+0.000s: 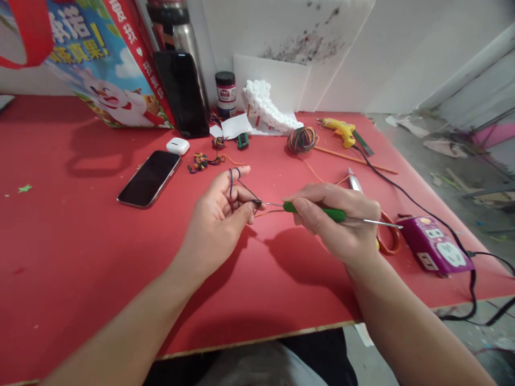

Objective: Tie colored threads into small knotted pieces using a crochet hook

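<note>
Between thumb and fingers, my left hand (219, 212) pinches a small dark piece of crochet (256, 203). Multicoloured yarn (231, 185) loops round its raised index finger. My right hand (338, 217) is closed round the green grip of a crochet hook (314, 211). The hook's thin left tip meets the crochet at my left fingertips, and its other metal end sticks out to the right. An orange stretch of yarn runs from the piece towards my right hand. A ball of multicoloured yarn (302, 140) lies further back on the red table (100, 257).
A phone (149, 179), a white earbud case (177, 146) and a small crocheted piece (200, 161) lie left of centre. Orange-handled scissors (389, 236), a yellow glue gun (340, 130) and a purple power strip (436, 245) with black cables are right. A patterned bag (116, 80) stands behind.
</note>
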Demonstrator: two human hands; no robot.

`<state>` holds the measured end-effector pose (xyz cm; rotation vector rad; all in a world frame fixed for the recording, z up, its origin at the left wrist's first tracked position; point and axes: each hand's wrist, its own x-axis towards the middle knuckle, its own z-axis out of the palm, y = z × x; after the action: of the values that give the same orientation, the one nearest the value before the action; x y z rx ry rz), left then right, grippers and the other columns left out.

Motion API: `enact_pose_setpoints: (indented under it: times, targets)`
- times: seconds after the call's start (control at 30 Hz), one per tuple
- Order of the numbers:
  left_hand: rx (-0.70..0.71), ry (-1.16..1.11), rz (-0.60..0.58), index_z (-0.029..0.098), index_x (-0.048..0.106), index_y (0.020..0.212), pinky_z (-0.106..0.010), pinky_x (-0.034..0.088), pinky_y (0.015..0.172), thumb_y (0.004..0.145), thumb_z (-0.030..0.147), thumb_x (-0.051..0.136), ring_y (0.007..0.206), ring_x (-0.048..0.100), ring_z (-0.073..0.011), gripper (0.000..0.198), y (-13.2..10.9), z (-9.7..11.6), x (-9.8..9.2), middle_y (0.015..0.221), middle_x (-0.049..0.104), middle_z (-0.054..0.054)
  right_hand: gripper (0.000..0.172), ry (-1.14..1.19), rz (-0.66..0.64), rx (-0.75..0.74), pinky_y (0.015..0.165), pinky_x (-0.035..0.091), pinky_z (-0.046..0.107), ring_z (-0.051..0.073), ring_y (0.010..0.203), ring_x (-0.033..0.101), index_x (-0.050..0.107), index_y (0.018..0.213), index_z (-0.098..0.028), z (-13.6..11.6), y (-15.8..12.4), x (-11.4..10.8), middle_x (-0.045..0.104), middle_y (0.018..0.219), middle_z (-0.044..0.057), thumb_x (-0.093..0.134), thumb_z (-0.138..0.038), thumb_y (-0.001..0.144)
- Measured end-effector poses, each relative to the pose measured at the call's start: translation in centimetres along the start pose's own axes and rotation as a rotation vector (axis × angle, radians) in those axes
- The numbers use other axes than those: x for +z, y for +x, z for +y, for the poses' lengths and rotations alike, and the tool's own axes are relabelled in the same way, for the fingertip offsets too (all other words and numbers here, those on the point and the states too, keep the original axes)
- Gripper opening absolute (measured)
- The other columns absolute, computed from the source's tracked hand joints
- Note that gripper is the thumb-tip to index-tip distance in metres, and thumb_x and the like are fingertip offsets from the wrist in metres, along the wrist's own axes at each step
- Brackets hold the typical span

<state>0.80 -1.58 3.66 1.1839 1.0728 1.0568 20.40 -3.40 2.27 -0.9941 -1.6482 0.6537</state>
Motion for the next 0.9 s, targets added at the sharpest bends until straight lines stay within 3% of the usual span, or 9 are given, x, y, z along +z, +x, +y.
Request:
enact_pose_setpoints:
  times: [0.3, 0.63, 0.9]
  targets:
    - [0.004, 0.064, 0.036, 0.015, 0.054, 0.133, -0.028, 0.054, 0.067, 0.086, 0.008, 0.065, 0.066, 0.063, -0.0138, 0.049, -0.13, -0.12, 0.16, 0.069, 0.062, 0.006, 0.016, -0.078, 0.015, -0.016, 0.044, 0.040, 0.025, 0.009, 0.046, 0.051, 0.073, 0.079, -0.021, -0.09, 0.15, 0.07, 0.065, 0.058, -0.002, 0.069, -0.023, 0.094]
    - [0.072, 0.187, 0.043, 0.018, 0.057, 0.135, -0.025, 0.051, 0.059, 0.086, 0.008, 0.065, 0.063, 0.061, -0.0124, 0.050, -0.19, -0.63, 0.08, 0.073, 0.063, 0.005, 0.018, -0.026, 0.021, 0.102, 0.042, 0.039, 0.025, 0.011, 0.045, 0.051, 0.073, 0.079, -0.021, -0.06, 0.12, 0.14, 0.061, 0.055, -0.002, 0.067, -0.026, 0.095]
    - [0.067, 0.193, 0.055, 0.018, 0.058, 0.134, -0.024, 0.049, 0.054, 0.088, 0.009, 0.064, 0.061, 0.059, -0.0126, 0.047, -0.27, -0.44, 0.24, 0.072, 0.062, 0.004, 0.016, -0.040, 0.025, 0.071, 0.041, 0.037, 0.024, 0.009, 0.043, 0.049, 0.075, 0.082, -0.021, -0.12, 0.04, 0.17, 0.062, 0.056, -0.003, 0.066, -0.021, 0.096]
